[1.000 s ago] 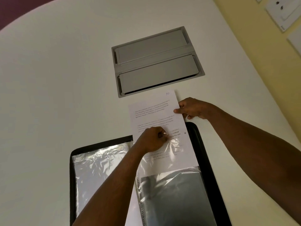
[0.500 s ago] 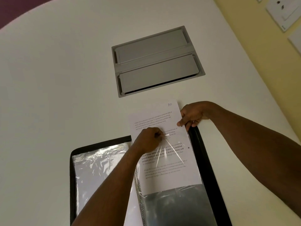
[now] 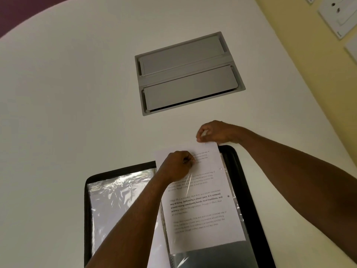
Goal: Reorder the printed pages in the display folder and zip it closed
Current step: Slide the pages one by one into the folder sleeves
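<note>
The black zip display folder (image 3: 249,200) lies open on the white table. A printed page (image 3: 202,213) sits most of the way inside the clear sleeve (image 3: 208,256) on the folder's right side, its top sticking out past the folder's far edge. My left hand (image 3: 176,167) pinches the sleeve's top edge over the page. My right hand (image 3: 214,132) pinches the page's top right corner. The left side of the folder shows another crinkled clear sleeve (image 3: 117,202).
A grey metal cable hatch with two flaps (image 3: 188,74) is set into the table beyond the folder. A yellow wall with white sockets (image 3: 340,14) runs along the right. The table's curved far edge meets a dark purple floor (image 3: 23,10) at the top left.
The page has slid further down into the right sleeve, so less of it sticks out at the top. My right hand moved from the page's side edge to its top right corner.
</note>
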The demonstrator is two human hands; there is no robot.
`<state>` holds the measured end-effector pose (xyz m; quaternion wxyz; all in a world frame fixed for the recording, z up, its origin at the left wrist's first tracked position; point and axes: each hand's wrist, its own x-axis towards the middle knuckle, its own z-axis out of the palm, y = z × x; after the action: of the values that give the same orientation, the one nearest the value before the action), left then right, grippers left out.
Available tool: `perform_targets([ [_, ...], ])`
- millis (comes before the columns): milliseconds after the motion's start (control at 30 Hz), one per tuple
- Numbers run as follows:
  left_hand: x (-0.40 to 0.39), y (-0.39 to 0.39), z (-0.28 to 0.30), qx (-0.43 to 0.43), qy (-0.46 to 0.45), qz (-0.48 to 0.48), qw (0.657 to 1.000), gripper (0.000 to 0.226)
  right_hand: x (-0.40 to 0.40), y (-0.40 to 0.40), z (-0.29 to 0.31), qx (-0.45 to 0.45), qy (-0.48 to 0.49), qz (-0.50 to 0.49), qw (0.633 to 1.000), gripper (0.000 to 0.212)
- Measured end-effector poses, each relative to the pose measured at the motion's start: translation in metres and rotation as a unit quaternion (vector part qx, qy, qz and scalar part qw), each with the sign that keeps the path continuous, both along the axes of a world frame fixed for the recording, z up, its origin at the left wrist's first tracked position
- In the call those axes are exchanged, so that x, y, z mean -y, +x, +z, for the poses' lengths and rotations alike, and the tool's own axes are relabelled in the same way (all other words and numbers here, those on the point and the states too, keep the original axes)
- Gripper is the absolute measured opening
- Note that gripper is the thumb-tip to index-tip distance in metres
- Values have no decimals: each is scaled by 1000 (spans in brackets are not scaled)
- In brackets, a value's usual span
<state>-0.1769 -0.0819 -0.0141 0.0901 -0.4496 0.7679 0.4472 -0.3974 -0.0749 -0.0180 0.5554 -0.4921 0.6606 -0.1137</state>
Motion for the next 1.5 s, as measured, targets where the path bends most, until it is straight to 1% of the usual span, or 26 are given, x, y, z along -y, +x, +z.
perform_targets([
  [33, -1, 0, 0, -3, 0, 1, 1000, 15, 0, 5, -2, 4, -35, -17, 999, 21],
  [67, -1, -1, 0, -5, -1, 1, 1000, 15, 0, 8, -4, -6, -51, -4, 999, 17],
  [100, -2, -1, 0, -7, -3, 0, 1000, 15, 0, 12, -5, -20, -49, 31, 998, 15],
  [200, -2, 0, 2, -11, -16, 1, 1000, 16, 0, 15, -5, -54, 7, 170, 984, 13],
  [267, -3, 1, 2, -14, -26, 3, 1000, 16, 1, 17, -2, -75, 32, 239, 968, 13],
  [400, -4, 1, 2, -13, -47, 1, 999, 15, 2, 29, 7, -112, 57, 339, 932, 15],
  [467, -6, 2, 2, -19, -49, 9, 999, 15, 0, 29, 10, -119, 57, 355, 926, 17],
  [533, -8, 4, 3, -27, -53, 22, 998, 15, -4, 25, 10, -111, 43, 294, 948, 16],
  [600, -11, 6, 4, -32, -55, 48, 997, 13, -10, 18, 6, -117, -13, 165, 979, 17],
  [633, -13, 8, 6, -38, -59, 66, 995, 14, -16, 16, 3, -129, -54, 88, 986, 17],
  [667, -15, 10, 7, -46, -64, 85, 993, 20, -22, 14, 0, -146, -93, 17, 985, 18],
  [733, -20, 16, 11, -62, -75, 116, 989, 36, -39, 13, -5, -174, -144, -94, 970, 18],
  [800, -29, 26, 16, -77, -92, 130, 984, 44, -59, 17, -7, -171, -177, -170, 954, 18],
  [833, -34, 33, 18, -82, -102, 134, 982, 45, -71, 20, -6, -169, -193, -192, 947, 17],
  [967, -62, 73, 22, -73, -114, 153, 979, 40, -119, 42, -8, -183, -262, -207, 925, 16],
  [1133, -106, 139, 17, -7, -136, 211, 968, 36, -177, 79, -8, -198, -261, -226, 917, 23],
  [1267, -138, 197, 7, 39, -166, 247, 954, 36, -224, 111, -17, -241, -306, -168, 906, 26],
  [1367, -157, 235, 3, 62, -175, 286, 940, 38, -247, 131, -26, -263, -299, -146, 906, 29],
  [1500, -175, 274, 2, 105, -162, 324, 926, 49, -262, 160, -25, -287, -293, -121, 904, 34],
])
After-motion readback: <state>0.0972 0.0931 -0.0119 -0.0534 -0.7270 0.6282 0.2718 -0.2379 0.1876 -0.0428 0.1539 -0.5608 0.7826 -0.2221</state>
